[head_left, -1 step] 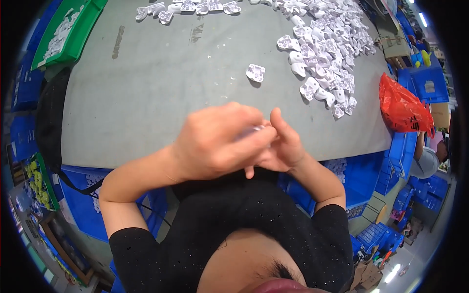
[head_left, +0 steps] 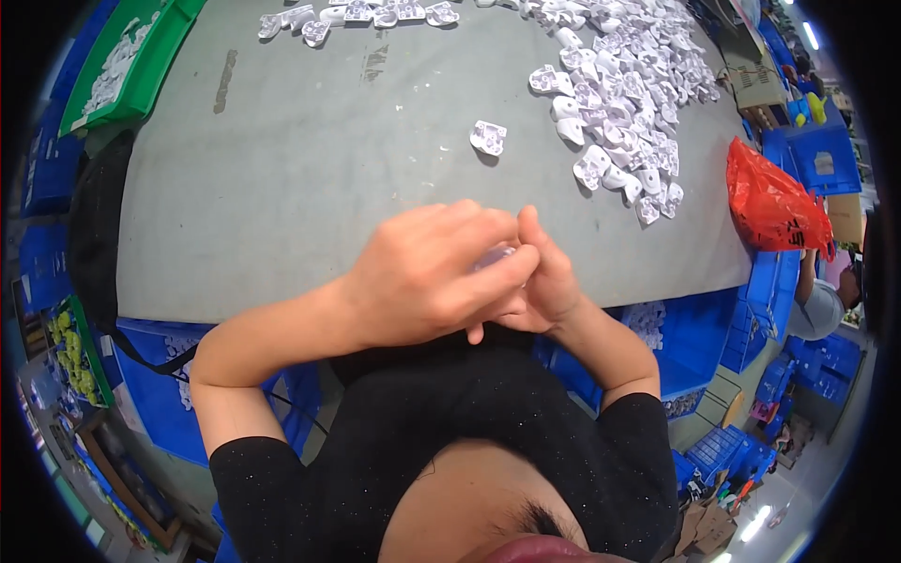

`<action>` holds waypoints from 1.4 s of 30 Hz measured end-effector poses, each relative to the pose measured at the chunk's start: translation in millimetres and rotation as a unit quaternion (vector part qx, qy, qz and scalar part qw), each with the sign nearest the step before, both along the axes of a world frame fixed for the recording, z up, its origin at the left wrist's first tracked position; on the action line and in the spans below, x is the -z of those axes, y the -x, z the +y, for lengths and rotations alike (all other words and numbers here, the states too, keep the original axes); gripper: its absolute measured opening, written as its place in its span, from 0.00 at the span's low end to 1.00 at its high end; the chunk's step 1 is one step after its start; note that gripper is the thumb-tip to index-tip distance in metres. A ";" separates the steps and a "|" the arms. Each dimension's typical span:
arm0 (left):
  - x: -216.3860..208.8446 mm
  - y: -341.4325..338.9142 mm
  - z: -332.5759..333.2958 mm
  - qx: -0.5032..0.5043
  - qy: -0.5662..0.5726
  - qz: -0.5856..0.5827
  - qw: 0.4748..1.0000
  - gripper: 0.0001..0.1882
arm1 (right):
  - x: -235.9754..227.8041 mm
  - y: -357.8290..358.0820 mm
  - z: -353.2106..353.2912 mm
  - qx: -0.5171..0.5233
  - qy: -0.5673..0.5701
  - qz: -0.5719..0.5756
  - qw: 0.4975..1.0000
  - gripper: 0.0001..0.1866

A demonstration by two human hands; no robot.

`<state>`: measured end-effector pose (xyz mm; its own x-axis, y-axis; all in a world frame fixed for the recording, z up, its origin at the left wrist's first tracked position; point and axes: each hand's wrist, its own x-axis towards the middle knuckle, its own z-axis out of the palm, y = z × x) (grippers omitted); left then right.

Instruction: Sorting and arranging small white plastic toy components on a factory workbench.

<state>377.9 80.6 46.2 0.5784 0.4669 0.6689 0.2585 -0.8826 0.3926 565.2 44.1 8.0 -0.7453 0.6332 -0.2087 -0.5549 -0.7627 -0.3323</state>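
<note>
A small white plastic part, mostly covered by fingers, is between my two hands above the near edge of the table. My left hand curls over it with bent fingers. From the other side my right hand cups it, thumb raised. Which finger presses where on the part is hidden. One loose white plastic shell lies on the grey table, just beyond my hands.
A large heap of white shells spreads over the far right of the table, with a short row of shells at the far edge. A green bin stands far left. Beside the right edge hangs a red plastic bag. Blue crates sit below.
My left hand's fingers have shifted slightly over the part between my hands. The view has moved a little; the shells on the table lie as before.
</note>
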 end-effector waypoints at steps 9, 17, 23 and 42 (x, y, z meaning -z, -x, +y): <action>5.3 -7.7 30.7 0.014 0.059 -0.020 0.998 0.18 | -8.4 -67.1 -21.5 0.136 -0.160 -0.089 0.974 0.15; 32.7 10.1 58.0 -0.090 0.240 -0.025 0.966 0.09 | 16.7 -282.5 -111.3 0.618 -0.108 -0.641 0.442 0.10; 36.7 8.1 60.2 -0.120 0.315 -0.019 0.941 0.10 | 154.4 -376.8 -253.7 0.354 0.078 -0.808 0.465 0.10; 45.5 -18.5 73.4 -0.128 0.280 0.088 0.947 0.15 | -49.3 -95.5 89.9 0.220 -0.610 -0.699 0.301 0.22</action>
